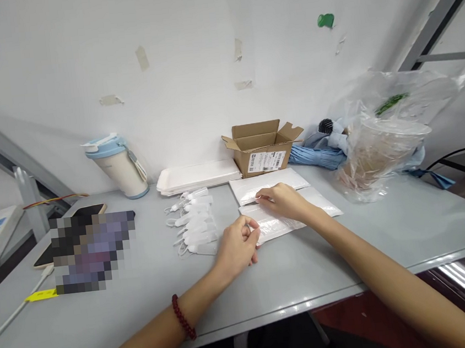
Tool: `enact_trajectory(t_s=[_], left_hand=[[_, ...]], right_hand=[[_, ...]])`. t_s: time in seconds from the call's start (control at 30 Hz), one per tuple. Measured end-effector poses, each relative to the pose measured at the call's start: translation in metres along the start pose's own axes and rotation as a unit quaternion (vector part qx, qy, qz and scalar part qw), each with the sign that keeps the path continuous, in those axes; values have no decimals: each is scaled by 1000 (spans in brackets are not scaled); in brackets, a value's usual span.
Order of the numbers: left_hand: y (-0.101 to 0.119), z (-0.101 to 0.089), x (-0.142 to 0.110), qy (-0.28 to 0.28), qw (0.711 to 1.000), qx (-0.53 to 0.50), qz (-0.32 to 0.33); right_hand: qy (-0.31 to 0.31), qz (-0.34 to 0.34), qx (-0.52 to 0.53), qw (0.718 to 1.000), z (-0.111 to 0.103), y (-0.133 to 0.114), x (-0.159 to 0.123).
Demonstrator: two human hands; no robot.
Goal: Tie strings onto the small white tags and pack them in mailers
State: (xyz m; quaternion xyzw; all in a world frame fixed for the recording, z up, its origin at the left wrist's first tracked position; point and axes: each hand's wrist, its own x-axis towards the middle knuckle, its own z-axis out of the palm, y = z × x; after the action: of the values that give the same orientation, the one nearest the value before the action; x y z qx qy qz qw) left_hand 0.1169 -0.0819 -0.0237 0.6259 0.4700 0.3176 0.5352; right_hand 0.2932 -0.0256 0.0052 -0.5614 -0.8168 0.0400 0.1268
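Two white padded mailing envelopes lie flat on the desk, the far envelope point(269, 184) just behind the near envelope point(277, 223). My left hand point(236, 244) has its thumb and forefinger closed at the left end of the near envelope, at its lower corner. Reaching in from the right, my right hand point(283, 201) is bent over the same envelope, its fingertips closed at the upper left corner. Whatever lies between the fingertips is mostly hidden. Small clear plastic dropper bottles point(198, 222) with looped caps lie in a row left of my hands.
Behind the envelopes stand an open cardboard box point(260, 151) and a stack of white envelopes point(199, 176). A tumbler point(119, 169) and phone point(91, 211) are at left, beside a blurred patch. A blue umbrella point(317, 155) and a plastic-wrapped tub point(383, 147) sit at right.
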Motion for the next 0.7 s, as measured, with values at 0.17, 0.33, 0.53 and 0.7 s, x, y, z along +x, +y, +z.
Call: enact_trajectory(t_s=[0.17,0.33,0.53,0.7], left_hand=[[1,1,-1,1,1000,14,7],[4,0,0,-11,1000,20,2],[5,-3,-1,-28,998,63,-14],[19,-15,-12,62,971,219,76]], right_hand=[[4,-1,1,1000,0,-1,-1],[8,-7,-7,1000,2,-2,-1],[25,24,-16,999,3,-5,1],[42,-2,-16,999,12,-5,3]])
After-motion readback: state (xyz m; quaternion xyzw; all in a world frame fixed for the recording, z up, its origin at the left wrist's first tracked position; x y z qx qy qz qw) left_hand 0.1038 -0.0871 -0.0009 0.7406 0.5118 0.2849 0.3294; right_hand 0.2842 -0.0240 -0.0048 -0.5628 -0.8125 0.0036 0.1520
